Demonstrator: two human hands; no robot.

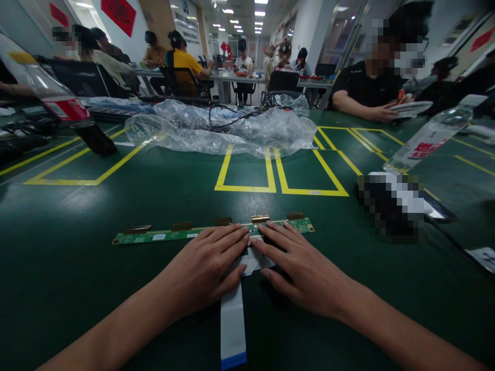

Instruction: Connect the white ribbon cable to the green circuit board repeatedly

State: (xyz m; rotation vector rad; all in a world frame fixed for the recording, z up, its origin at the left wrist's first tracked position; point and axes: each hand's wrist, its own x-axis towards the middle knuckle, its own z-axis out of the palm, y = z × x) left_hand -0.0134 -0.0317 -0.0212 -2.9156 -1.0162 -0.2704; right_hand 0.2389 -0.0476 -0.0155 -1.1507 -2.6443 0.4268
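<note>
A long, narrow green circuit board (154, 237) lies flat on the green table, with several brown film tabs along its far edge. From its near side a white flat ribbon cable (232, 327) runs toward me and ends in a blue strip. My left hand (216, 263) lies over the board's middle, its fingers stretched out and its thumb beside the cable. Across from it, my right hand (292, 260) spreads its fingers over the board just right of the cable joint. Both sets of fingertips touch near that joint, which they partly hide.
Crumpled clear plastic wrap (232, 126) with a black cable lies farther back. A cola bottle (73, 111) is at left; a clear bottle (433, 136) stands at right behind a blurred dark object (390, 206). Yellow tape (247, 188) marks the table. A person (367, 82) sits opposite, holding something.
</note>
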